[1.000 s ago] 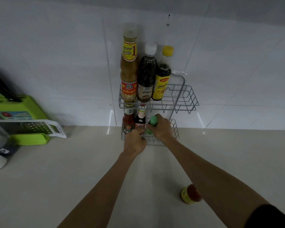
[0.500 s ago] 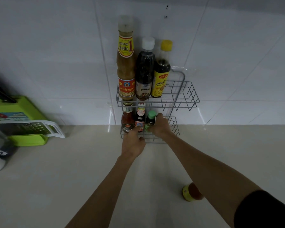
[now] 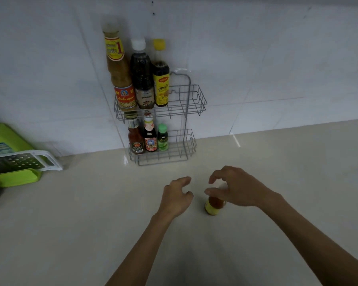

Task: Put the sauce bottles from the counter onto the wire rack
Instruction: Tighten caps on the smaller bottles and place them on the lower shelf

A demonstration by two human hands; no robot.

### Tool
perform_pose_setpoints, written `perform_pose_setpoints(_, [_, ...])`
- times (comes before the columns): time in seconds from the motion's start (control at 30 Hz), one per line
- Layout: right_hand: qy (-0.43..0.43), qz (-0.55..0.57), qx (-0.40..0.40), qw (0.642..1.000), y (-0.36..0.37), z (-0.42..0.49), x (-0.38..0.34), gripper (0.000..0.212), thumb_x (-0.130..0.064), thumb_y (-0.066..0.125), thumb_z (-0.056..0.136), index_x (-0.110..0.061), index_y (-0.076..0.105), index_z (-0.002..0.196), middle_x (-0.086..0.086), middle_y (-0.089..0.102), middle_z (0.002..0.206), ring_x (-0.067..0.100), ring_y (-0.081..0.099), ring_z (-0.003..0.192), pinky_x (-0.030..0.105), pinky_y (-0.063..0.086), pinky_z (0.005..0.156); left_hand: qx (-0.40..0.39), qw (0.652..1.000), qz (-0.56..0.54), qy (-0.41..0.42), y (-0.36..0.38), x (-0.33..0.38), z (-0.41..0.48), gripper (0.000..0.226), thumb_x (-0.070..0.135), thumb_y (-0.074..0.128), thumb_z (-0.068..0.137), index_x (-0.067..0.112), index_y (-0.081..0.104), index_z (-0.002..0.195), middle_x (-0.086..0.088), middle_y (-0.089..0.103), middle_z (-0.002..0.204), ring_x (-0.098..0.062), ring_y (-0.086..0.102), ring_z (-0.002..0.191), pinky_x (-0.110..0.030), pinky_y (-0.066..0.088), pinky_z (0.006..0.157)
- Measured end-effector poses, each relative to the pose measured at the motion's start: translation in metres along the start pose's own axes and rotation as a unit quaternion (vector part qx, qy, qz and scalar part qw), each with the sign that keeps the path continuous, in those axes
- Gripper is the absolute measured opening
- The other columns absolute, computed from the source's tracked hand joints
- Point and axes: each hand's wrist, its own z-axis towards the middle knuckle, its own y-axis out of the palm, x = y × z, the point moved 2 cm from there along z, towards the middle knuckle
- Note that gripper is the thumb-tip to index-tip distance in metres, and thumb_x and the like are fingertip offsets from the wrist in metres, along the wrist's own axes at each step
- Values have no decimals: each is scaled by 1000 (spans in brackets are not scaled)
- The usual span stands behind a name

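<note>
A two-tier grey wire rack (image 3: 191, 100) stands against the white tiled wall. Its top tier holds three tall bottles: a tan sauce bottle (image 3: 120, 79), a dark white-capped bottle (image 3: 142, 77) and a dark yellow-capped bottle (image 3: 161, 79). In the bottom tier stand a red chilli sauce bottle (image 3: 135, 139), a dark red-labelled bottle (image 3: 150, 137) and a small green-capped bottle (image 3: 162, 138). A small yellow-labelled bottle (image 3: 213, 206) stands on the counter. My right hand (image 3: 236, 187) hovers over its top, fingers spread, not closed on it. Just left of that bottle is my left hand (image 3: 177, 197), open and empty.
A green block with a white grater (image 3: 23, 162) lying on it sits at the left edge of the beige counter (image 3: 91, 213). The right halves of both rack tiers hold nothing.
Both hands have drawn back from the rack's bottom tier, leaving the green-capped bottle standing there. The right hand has come down over the small bottle on the counter.
</note>
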Motion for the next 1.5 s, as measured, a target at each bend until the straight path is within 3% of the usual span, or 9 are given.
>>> perform_pose_setpoints(0.33, [-88,79,175,977,18,-43,-27,33,-50,46,96,-18,41,89,4,60,65,23,57,57,37,47,54,-19,999,-10,48,47,16,-56,55,51,77,70,33,56,118,12,69,108,-10,66,97,-19,51,77])
perform_pose_setpoints(0.47, [-143,66,239,958,-22,-45,-58,43,-55,42,96,-18,43,72,-4,45,55,19,48,53,35,38,52,60,995,-3,74,10,40,-67,34,30,78,60,22,58,86,3,68,78,-16,64,67,-33,55,62])
perform_pose_setpoints(0.63, [-260,-9,285,923,-64,-43,-78,49,-41,42,94,-12,42,55,0,41,49,21,37,45,33,31,46,-233,965,-91,75,-42,67,-81,25,-1,71,58,-2,58,79,-15,60,69,-27,58,61,-39,50,66])
perform_pose_setpoints(0.83, [-434,70,338,832,-84,-66,-124,41,-19,47,89,-6,43,50,-3,35,49,18,30,43,29,24,46,-550,768,-327,41,-56,81,-116,43,7,82,58,1,52,88,-12,57,64,-22,57,51,-31,49,60])
perform_pose_setpoints(1.0, [-239,-54,334,910,-95,-55,-127,41,-38,31,83,-13,36,51,-2,36,50,25,38,51,31,26,49,-158,976,-119,87,-66,97,-119,28,8,77,64,0,58,82,-20,62,67,-29,62,55,-39,55,64])
perform_pose_setpoints(1.1, [-87,-160,195,964,-96,-37,-115,48,-49,26,94,-20,40,58,4,52,70,27,47,69,32,31,58,126,986,87,60,-60,93,-114,36,27,78,60,23,63,93,2,69,78,-19,66,71,-35,58,69])
perform_pose_setpoints(1.2, [-162,-58,113,979,-95,-36,-114,67,-69,25,93,-17,47,56,7,54,62,21,53,62,37,43,57,-50,996,-40,60,-62,80,-106,25,11,78,63,11,60,81,-7,65,69,-25,64,60,-43,56,65])
perform_pose_setpoints(1.33, [-325,-36,238,914,-92,-41,-126,55,-55,32,97,-25,32,50,1,40,47,17,37,45,36,34,48,-297,931,-196,84,-70,84,-117,21,-8,68,71,0,59,89,-21,57,74,-28,57,56,-33,49,65])
perform_pose_setpoints(1.5, [-190,-187,317,910,-91,-30,-124,52,-44,9,82,-13,45,62,2,43,54,26,36,50,27,23,50,105,992,-8,64,-60,88,-103,36,20,81,63,22,63,94,4,65,76,-15,63,66,-29,53,62])
